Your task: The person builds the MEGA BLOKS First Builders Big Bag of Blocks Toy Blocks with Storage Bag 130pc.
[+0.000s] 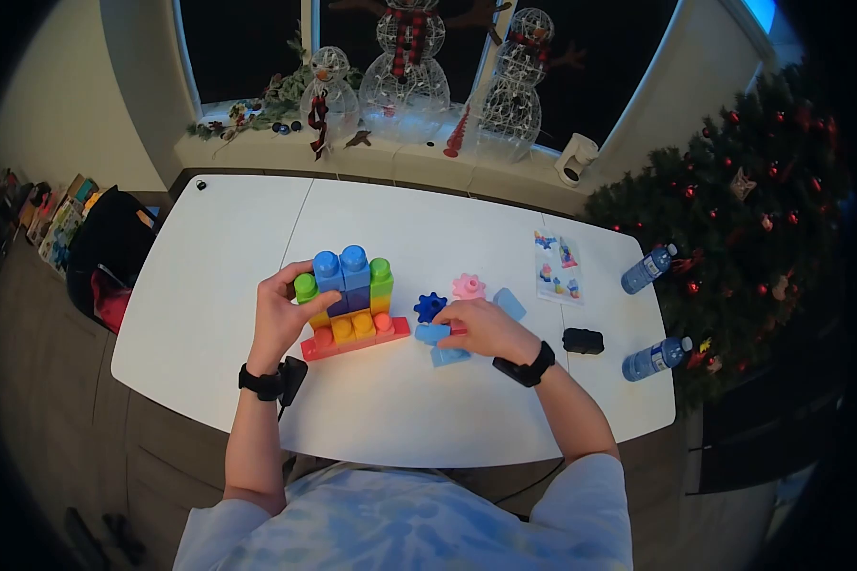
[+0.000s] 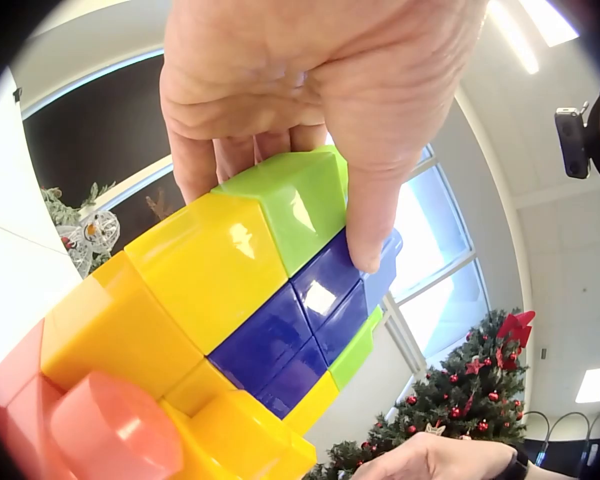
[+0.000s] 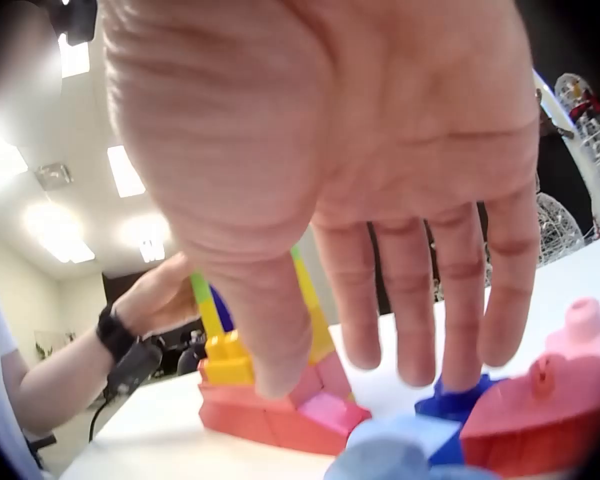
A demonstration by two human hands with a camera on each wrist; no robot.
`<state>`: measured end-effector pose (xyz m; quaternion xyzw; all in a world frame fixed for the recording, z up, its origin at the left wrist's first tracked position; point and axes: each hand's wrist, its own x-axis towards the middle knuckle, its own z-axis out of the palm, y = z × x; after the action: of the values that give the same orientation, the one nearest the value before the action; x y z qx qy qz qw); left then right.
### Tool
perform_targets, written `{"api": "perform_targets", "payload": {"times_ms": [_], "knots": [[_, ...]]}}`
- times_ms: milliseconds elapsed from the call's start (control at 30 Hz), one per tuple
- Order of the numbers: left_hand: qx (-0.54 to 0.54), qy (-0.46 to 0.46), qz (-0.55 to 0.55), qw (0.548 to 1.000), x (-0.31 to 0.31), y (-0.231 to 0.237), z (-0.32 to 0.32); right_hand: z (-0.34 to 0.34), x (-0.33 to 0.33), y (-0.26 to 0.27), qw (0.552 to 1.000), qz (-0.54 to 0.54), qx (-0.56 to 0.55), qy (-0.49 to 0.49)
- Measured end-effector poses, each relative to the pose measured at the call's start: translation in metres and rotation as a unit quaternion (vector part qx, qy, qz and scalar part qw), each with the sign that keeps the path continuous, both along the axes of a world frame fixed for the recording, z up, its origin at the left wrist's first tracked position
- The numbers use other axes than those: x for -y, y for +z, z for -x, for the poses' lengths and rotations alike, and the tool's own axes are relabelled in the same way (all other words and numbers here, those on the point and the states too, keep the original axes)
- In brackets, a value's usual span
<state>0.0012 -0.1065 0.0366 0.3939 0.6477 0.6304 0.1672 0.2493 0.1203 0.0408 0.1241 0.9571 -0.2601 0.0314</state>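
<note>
My left hand [image 1: 290, 309] grips the upper left side of a structure of toy building blocks [image 1: 355, 325]. Its thumb presses the dark blue blocks [image 2: 325, 285] in front, while the fingers go behind the green block [image 2: 295, 200]. The structure has a long red base [image 1: 357, 348], yellow and orange blocks above it, and green and blue tops. Over loose blocks to the right hovers my right hand [image 1: 490, 328], fingers straight and thumb apart. Below it are a light blue block [image 1: 432, 333] and a red block [image 3: 540, 415]. Another light blue block [image 1: 449, 356] lies nearer me.
Beyond my right hand lie a dark blue gear-shaped piece [image 1: 429, 306], a pink one [image 1: 468, 286] and a light blue block [image 1: 509, 304]. A picture sheet [image 1: 558, 268], a black case [image 1: 583, 341] and two water bottles [image 1: 648, 269] are on the table's right side.
</note>
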Motion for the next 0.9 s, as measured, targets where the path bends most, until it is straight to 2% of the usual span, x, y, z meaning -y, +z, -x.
{"api": "perform_targets", "payload": {"times_ms": [33,100,200,333,433,467,500,567,600,633,667,767,800,867,900], "knots": [[0.001,0.001,0.001,1.0,0.0,0.0,0.0,0.0,0.007,-0.011,1.0,0.001,0.001,0.001],[-0.004,0.0,-0.003,1.0,0.0,0.0,0.0,0.004,0.015,-0.035,0.989,-0.115,-0.079,-0.045],[0.016,-0.003,-0.006,1.0,-0.001,-0.003,0.001,0.014,0.02,-0.047,0.983,-0.177,-0.032,-0.029],[-0.002,-0.003,-0.005,1.0,-0.001,-0.002,0.0,0.026,0.02,-0.07,0.968,-0.25,-0.023,-0.001],[0.002,-0.011,-0.009,1.0,-0.002,-0.007,0.003,0.024,0.009,-0.048,0.977,-0.21,-0.022,0.014],[0.001,-0.007,-0.01,1.0,-0.001,-0.005,0.004,0.025,0.007,-0.016,0.994,-0.087,-0.038,-0.048],[-0.027,-0.008,0.0,1.0,-0.001,-0.003,0.005,0.027,0.005,0.012,0.992,0.038,-0.053,-0.11],[-0.056,-0.009,0.011,0.998,-0.003,0.006,0.003,0.034,0.0,0.047,0.956,0.092,-0.258,-0.108],[-0.111,0.001,-0.001,0.994,-0.005,0.014,-0.001,0.04,0.002,0.062,0.955,0.092,-0.259,-0.107],[-0.165,0.011,-0.013,0.986,-0.006,0.021,-0.004,0.048,0.007,0.076,0.921,0.178,-0.336,-0.087],[-0.167,0.011,-0.013,0.986,-0.009,0.025,-0.007,0.056,0.011,0.087,0.872,0.262,-0.409,-0.065],[-0.157,0.027,-0.024,0.987,-0.017,0.029,-0.013,0.072,0.018,0.111,0.875,0.208,-0.435,-0.052],[-0.14,0.032,0.011,0.99,-0.018,0.027,-0.014,0.071,0.01,0.111,0.876,0.206,-0.433,-0.058],[-0.121,0.032,0.045,0.991,-0.019,0.024,-0.014,0.071,-0.01,0.1,0.938,0.156,-0.297,-0.091],[-0.106,0.03,0.043,0.993,-0.019,0.024,-0.014,0.072,-0.019,0.083,0.938,0.154,-0.296,-0.096]]}}
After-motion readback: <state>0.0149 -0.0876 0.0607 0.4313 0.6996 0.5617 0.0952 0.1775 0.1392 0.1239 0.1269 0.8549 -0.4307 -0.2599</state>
